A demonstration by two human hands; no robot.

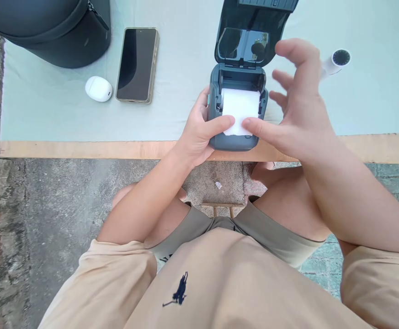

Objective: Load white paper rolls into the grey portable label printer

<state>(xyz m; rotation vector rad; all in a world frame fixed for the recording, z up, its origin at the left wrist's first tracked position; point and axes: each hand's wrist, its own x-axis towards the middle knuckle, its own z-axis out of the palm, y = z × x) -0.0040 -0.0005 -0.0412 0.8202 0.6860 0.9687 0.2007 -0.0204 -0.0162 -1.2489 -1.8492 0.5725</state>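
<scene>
A small dark grey label printer (236,144) is at the table's near edge, its lid (252,32) swung up and back. Inside lies a white paper roll (241,103), with a strip of paper drawn over the front edge. My left hand (202,128) is wrapped round the printer's left side, and its thumb presses on the paper. My right hand (295,100) is spread at the right side. Its thumb rests on the paper's right part, while the other fingers are apart in the air beside the raised lid, holding nothing.
A phone (136,65) lies on the table left of the printer, with a white earbud case (98,88) beside it. A black zipped case (55,32) stands at the back left. A white cylinder with a dark end (336,61) lies behind my right hand.
</scene>
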